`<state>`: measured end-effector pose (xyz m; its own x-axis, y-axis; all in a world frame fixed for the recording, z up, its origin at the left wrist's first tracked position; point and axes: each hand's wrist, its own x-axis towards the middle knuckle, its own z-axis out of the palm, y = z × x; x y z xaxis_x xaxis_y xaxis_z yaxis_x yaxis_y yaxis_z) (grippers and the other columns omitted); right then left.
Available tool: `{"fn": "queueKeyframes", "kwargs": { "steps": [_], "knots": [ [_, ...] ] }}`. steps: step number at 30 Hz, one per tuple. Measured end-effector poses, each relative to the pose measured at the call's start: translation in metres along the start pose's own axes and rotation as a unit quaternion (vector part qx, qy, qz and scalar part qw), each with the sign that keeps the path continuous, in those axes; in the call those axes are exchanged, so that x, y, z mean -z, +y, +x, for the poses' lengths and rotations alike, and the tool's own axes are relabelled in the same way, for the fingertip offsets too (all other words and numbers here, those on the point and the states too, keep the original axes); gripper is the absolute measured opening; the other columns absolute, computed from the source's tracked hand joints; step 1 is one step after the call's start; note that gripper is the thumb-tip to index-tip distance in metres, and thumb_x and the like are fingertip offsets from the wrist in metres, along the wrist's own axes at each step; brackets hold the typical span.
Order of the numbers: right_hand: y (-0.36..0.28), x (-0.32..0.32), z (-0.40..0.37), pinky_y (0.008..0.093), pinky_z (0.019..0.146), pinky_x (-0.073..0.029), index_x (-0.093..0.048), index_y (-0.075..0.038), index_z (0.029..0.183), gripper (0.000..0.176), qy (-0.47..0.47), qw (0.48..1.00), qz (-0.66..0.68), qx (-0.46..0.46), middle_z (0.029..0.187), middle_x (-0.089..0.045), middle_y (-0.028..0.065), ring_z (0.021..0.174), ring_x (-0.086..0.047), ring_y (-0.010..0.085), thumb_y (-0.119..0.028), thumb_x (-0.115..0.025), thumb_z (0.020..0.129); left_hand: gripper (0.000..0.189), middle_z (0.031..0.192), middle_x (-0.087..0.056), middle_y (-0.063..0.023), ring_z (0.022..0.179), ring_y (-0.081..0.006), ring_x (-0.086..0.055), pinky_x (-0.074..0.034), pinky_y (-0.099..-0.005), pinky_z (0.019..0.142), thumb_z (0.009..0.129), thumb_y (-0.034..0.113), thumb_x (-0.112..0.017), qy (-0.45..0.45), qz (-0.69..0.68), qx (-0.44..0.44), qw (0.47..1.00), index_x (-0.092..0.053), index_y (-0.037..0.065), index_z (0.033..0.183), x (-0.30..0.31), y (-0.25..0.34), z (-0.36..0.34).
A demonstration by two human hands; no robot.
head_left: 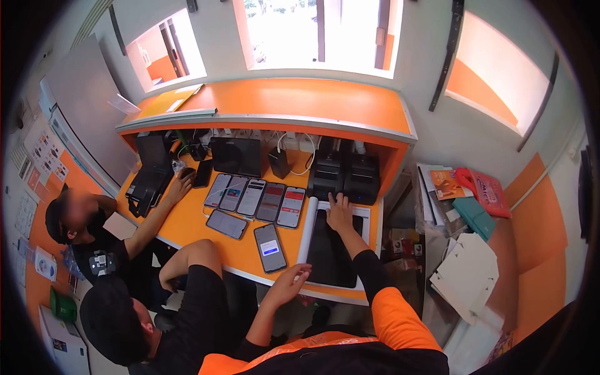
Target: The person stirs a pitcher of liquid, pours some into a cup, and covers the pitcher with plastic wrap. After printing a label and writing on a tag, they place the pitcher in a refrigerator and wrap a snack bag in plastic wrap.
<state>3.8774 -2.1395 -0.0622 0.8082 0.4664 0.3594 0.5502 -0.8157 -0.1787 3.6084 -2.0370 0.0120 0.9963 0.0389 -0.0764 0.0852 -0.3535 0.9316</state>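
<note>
My right hand (339,212) reaches over the desk, its fingers apart at the front of a black printer (326,178), above a black tablet-like slab (334,256). Whether the fingertips touch the printer is unclear. My left hand (289,285) hovers at the desk's front edge, fingers loosely spread and holding nothing. Just beyond it lies a phone (270,249) with a white pop-up on its lit screen. Several more phones lie in a row behind, among them one with a red and white screen (291,207). Another phone (227,224) rests sideways in front of the row.
Two people sit at the left; one person's hand (184,177) is by a dark phone (202,174). A black laptop (236,156) and a charger block (279,164) stand behind the phones. An orange shelf (300,103) overhangs the desk. Papers (465,275) lie at right.
</note>
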Motion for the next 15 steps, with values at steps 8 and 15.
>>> {"fn": "queueKeyframes", "kwargs": {
  "steps": [8, 15],
  "knots": [
    [0.011, -0.008, 0.010, 0.0395, 0.084, -0.037, -0.054, -0.006, 0.121, 0.043, -0.003, 1.000, -0.013, 0.024, 0.110, -0.046, 0.0124, 0.100, -0.043, 0.0275, -0.022, -0.056, 0.081, 0.029, 0.112, -0.059, -0.0120, 0.105, -0.0215, -0.056, -0.044, -0.0314, 0.088, 0.092, 0.017, -0.048, 0.012, 0.000, 0.020, 1.000, -0.053, 0.001, 0.117, 0.001, -0.005, 0.040],
    [0.018, -0.008, 0.017, 0.0400, 0.086, -0.037, -0.055, -0.005, 0.119, 0.041, -0.009, 0.998, -0.020, 0.065, 0.114, -0.048, 0.0124, 0.104, -0.044, 0.0280, -0.023, -0.056, 0.082, 0.030, 0.109, -0.054, -0.0193, 0.102, -0.0368, -0.053, -0.043, -0.0380, 0.088, 0.083, 0.012, -0.056, 0.103, 0.154, -0.139, 0.973, -0.053, 0.001, 0.110, 0.001, -0.007, 0.139]
  ]
}}
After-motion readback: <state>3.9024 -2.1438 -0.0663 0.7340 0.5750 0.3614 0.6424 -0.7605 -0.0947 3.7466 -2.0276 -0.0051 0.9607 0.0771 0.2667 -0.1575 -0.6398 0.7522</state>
